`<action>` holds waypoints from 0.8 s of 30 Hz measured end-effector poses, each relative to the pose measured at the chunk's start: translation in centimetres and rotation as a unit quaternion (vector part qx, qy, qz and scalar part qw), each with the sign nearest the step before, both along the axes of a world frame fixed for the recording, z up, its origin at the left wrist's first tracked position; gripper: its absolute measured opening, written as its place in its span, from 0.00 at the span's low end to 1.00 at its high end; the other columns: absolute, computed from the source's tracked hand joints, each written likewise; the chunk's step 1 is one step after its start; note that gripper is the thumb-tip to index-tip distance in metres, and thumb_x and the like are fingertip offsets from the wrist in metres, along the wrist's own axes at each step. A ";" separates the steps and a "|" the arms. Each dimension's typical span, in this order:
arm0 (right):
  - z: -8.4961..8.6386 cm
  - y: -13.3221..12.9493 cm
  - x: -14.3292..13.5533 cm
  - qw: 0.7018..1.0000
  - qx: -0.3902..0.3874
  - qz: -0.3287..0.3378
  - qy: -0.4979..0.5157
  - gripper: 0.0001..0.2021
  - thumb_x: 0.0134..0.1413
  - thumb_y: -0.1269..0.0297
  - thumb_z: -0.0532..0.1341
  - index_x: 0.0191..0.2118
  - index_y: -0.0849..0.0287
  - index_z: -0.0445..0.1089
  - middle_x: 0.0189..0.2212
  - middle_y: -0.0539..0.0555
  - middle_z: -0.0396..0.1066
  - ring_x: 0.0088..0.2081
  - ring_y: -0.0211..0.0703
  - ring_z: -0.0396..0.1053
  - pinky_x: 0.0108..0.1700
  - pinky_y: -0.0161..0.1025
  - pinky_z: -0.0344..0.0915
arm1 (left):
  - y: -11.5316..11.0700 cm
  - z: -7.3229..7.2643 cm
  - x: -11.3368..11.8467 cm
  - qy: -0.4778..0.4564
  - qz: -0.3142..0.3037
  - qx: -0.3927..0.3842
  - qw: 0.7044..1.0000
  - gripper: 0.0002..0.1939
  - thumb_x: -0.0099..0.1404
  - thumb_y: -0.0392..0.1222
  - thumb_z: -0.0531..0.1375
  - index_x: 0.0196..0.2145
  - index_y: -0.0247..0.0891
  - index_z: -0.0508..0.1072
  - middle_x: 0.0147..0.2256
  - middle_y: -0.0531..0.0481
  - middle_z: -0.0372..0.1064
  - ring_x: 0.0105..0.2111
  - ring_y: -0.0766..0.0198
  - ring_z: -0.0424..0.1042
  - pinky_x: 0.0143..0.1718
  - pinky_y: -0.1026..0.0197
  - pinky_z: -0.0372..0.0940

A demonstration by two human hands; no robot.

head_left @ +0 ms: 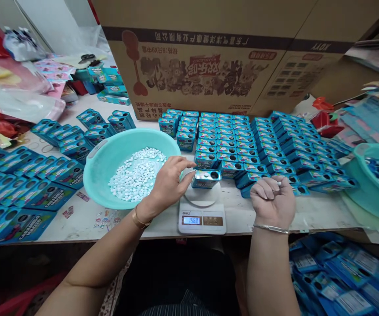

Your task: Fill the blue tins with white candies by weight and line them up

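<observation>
A blue tin (205, 178) with an opening in its top stands on a small white digital scale (202, 218), whose display seems to read 156.0. At the tin's left edge is my left hand (171, 182), thumb and forefinger apart, with nothing visible between them. My right hand (272, 199) is closed in a fist, palm side up, right of the scale; a small white candy (279, 183) shows at its fingertips, and the inside of the fist is hidden. Left of the scale sits a turquoise basin (93, 184) with many small white candies (133, 175) in it.
Rows of blue tins (227, 140) stand behind and right of the scale, with more tins (27, 180) at the left. A large cardboard box (202, 66) blocks the back. At the right edge, another basin (357, 188) holds blue pieces. Blue packages (347, 272) lie below the table.
</observation>
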State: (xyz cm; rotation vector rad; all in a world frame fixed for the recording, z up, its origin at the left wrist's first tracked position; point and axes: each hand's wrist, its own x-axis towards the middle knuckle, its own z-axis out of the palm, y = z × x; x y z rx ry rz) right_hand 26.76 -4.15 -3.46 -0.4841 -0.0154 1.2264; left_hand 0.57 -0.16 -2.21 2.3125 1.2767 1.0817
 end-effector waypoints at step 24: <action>-1.1 0.8 -1.6 1.000 -0.001 0.024 -0.016 0.12 0.64 0.64 0.58 0.28 0.58 0.61 0.17 0.40 0.50 0.14 0.28 0.47 0.15 0.27 0.48 | 2.0 0.2 3.6 0.261 -0.095 0.086 0.957 0.14 0.68 0.31 0.54 0.40 0.44 0.78 0.36 0.48 0.74 0.49 0.53 0.69 0.63 0.24 0.41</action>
